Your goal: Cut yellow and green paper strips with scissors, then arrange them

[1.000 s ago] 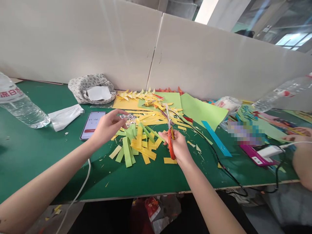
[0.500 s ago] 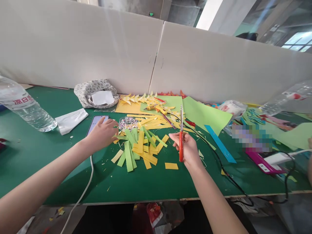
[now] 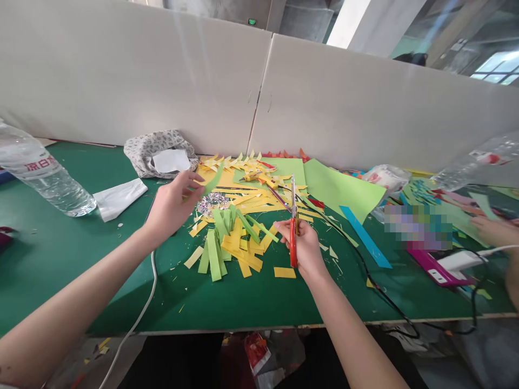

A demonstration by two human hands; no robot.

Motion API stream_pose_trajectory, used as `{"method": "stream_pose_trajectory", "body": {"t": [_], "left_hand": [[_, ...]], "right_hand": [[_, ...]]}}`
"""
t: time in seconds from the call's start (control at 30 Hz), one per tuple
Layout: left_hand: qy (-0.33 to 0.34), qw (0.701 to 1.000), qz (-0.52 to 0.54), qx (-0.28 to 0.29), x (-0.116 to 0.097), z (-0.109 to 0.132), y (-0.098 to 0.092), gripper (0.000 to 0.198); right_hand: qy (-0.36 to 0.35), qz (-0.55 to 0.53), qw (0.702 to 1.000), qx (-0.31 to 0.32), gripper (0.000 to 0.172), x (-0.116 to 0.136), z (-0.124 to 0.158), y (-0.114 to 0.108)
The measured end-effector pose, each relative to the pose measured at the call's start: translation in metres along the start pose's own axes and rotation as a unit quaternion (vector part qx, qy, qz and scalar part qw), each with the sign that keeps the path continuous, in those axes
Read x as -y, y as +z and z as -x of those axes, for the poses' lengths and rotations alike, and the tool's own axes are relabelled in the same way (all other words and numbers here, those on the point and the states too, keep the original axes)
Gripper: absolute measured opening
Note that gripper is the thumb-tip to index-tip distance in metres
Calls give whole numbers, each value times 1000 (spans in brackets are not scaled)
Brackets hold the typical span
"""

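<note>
My left hand (image 3: pixel 172 202) is raised over the table and pinches a light green paper strip (image 3: pixel 213 179) that points up and right. My right hand (image 3: pixel 303 247) grips orange-handled scissors (image 3: pixel 293 227), blades shut and pointing away from me. Between the hands lies a heap of green and yellow paper strips (image 3: pixel 231 240) on the green table (image 3: pixel 251 302). A small pile of shiny bits (image 3: pixel 211 203) sits just behind the heap.
A water bottle (image 3: pixel 38 175) lies at far left, a white tissue (image 3: pixel 119 197) and a cloth bag (image 3: pixel 160 154) behind. Yellow and green sheets (image 3: pixel 336 189), a blue strip (image 3: pixel 365 236), black cable (image 3: pixel 365 273) and another person's hand (image 3: pixel 497 229) are at right. White panels wall the back.
My left hand rose from the heap with a green strip, covering the phone. My right hand with the scissors shifted slightly left.
</note>
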State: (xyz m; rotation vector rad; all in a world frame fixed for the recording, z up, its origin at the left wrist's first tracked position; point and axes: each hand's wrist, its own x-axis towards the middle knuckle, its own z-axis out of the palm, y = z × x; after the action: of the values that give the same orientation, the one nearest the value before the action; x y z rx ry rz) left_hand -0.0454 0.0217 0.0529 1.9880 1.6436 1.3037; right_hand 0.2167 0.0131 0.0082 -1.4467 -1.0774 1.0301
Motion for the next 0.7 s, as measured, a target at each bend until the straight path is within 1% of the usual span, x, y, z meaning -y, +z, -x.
{"method": "stream_pose_trajectory", "body": {"t": [0.07, 0.1, 0.2, 0.23, 0.3, 0.37, 0.47, 0.63, 0.7], "left_hand": [[-10, 996, 86, 36, -3, 9, 12, 18], [-10, 991, 119, 63, -6, 14, 19, 17], [-16, 972, 181, 151, -14, 29, 38, 15], [-17, 966, 190, 173, -17, 34, 44, 15], [-11, 954, 205, 217, -20, 39, 52, 14], [-1, 948, 205, 245, -20, 42, 56, 13], [-3, 947, 189, 259, -16, 43, 56, 12], [-23, 947, 168, 272, -5, 43, 42, 11], [-9, 956, 120, 267, 3, 42, 33, 10]], "right_hand": [[-2, -16, 999, 33, 38, -1, 3, 3], [0, -25, 998, 58, 38, -1, 4, 5], [12, -46, 990, 131, 40, -2, 11, 12], [14, -50, 988, 143, 40, -2, 13, 15], [7, -53, 988, 145, 41, -4, 16, 19], [-10, -54, 991, 122, 40, -5, 17, 21], [-28, -61, 995, 67, 39, -6, 14, 19], [-32, -103, 994, -5, 37, -3, 11, 14], [-43, -120, 990, -53, 36, -2, 10, 13]]}}
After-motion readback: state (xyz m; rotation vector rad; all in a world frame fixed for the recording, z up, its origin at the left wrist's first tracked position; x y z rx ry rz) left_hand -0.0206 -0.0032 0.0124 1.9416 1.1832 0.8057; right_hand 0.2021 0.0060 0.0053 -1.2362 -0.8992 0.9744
